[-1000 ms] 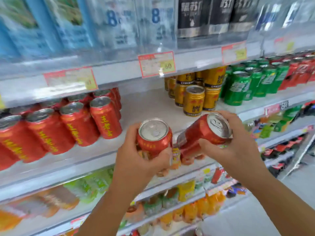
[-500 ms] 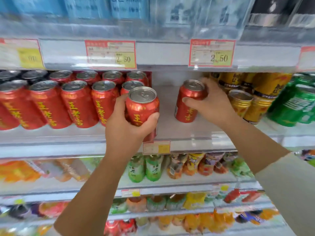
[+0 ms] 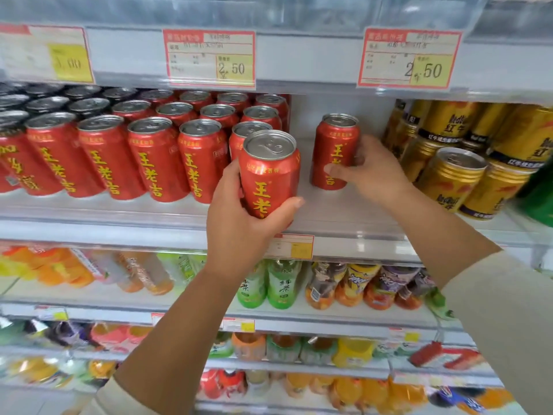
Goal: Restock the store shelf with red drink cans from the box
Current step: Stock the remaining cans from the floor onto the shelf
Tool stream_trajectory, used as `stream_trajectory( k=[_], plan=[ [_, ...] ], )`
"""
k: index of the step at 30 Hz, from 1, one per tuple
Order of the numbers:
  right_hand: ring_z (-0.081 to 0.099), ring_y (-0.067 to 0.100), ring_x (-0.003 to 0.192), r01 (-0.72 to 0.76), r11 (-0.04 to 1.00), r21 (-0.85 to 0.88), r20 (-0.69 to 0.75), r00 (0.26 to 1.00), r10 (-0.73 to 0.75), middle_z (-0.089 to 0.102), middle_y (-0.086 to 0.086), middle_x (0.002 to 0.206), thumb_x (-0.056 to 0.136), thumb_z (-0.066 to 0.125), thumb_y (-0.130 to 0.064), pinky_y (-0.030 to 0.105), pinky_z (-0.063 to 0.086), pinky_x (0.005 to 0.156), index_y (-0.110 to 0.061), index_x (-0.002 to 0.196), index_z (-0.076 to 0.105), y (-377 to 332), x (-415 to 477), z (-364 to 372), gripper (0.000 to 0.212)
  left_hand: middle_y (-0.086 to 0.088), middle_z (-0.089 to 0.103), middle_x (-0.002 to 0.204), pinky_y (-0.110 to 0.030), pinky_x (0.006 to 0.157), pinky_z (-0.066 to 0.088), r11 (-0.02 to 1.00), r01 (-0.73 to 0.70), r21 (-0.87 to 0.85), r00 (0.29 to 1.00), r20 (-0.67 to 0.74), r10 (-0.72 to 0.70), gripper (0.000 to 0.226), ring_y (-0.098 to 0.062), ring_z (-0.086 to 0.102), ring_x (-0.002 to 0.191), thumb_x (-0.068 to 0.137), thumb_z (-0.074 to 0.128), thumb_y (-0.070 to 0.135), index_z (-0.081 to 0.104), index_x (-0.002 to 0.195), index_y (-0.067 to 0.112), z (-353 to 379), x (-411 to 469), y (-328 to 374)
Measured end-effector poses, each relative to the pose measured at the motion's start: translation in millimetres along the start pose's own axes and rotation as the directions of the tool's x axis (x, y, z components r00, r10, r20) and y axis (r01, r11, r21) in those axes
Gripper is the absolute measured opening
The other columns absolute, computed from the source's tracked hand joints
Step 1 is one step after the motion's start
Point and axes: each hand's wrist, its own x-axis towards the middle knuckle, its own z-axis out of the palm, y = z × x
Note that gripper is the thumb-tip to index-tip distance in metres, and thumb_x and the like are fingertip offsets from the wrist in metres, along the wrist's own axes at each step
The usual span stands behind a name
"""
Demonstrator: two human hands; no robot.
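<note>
The left hand (image 3: pixel 239 229) is curling its fingers around a red can (image 3: pixel 269 175) at the shelf (image 3: pixel 344 211) edge. The right hand (image 3: pixel 374 172) is gripping a second can (image 3: pixel 335 151) standing on the shelf, between red rows (image 3: pixel 155 163) and gold cans (image 3: pixel 449 175).

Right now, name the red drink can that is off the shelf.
The red aluminium can in the left hand; the rest, even the right hand's lone can, stand on the white shelf.

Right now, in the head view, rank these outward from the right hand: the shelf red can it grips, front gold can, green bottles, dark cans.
1. shelf red can, gripped by the right hand
2. front gold can, just right
3. green bottles, shelf below
4. dark cans, far left
</note>
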Motion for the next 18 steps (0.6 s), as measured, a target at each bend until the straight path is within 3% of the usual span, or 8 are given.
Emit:
stream_trajectory(
  k=[6, 10, 13, 18],
  plan=[
    [0.057, 0.025, 0.117, -0.001, 0.999, -0.047, -0.04, 0.999, -0.001, 0.057, 0.008, 0.132, 0.078, 0.078, -0.033, 0.029, 0.043, 0.091, -0.011, 0.136, 0.042, -5, 66, 29, 0.071, 0.008, 0.066, 0.107, -0.029, 0.08, 0.056, 0.996, -0.035, -0.087, 0.998, -0.052, 0.031, 0.057, -0.011, 0.065, 0.097, 0.071, 0.075, 0.045, 0.057, 0.121, 0.026, 6, 1, -3],
    [0.057, 0.027, 0.117, -0.019, 1.0, -0.011, -0.093, 0.996, 0.018, 0.058, 0.012, 0.13, 0.078, 0.079, -0.03, 0.032, 0.043, 0.095, -0.007, 0.135, 0.039, -2, 103, 43, 0.073, 0.01, 0.068, 0.105, -0.024, 0.08, 0.055, 0.985, -0.073, -0.154, 0.996, -0.06, 0.064, 0.049, -0.01, 0.067, 0.096, 0.072, 0.075, 0.041, 0.056, 0.117, 0.041, 4, 1, -5],
    [0.057, 0.027, 0.115, -0.032, 0.999, 0.022, -0.126, 0.991, 0.035, 0.059, 0.012, 0.126, 0.078, 0.079, -0.031, 0.029, 0.042, 0.091, -0.006, 0.129, 0.041, 2, 120, 52, 0.068, 0.01, 0.069, 0.105, -0.03, 0.082, 0.057, 0.984, -0.085, -0.154, 0.995, -0.061, 0.076, 0.049, -0.011, 0.067, 0.097, 0.071, 0.076, 0.04, 0.055, 0.116, 0.045, 3, 3, -6],
    [0.058, 0.029, 0.115, -0.013, 0.998, 0.069, -0.135, 0.991, 0.022, 0.059, 0.012, 0.126, 0.078, 0.078, -0.027, 0.038, 0.045, 0.096, -0.006, 0.128, 0.041, 1, 126, 62, 0.065, 0.009, 0.069, 0.103, -0.039, 0.081, 0.059, 0.988, -0.073, -0.138, 0.996, -0.068, 0.065, 0.048, -0.014, 0.068, 0.095, 0.07, 0.076, 0.042, 0.057, 0.114, 0.043, 4, 2, -6]
  ],
)
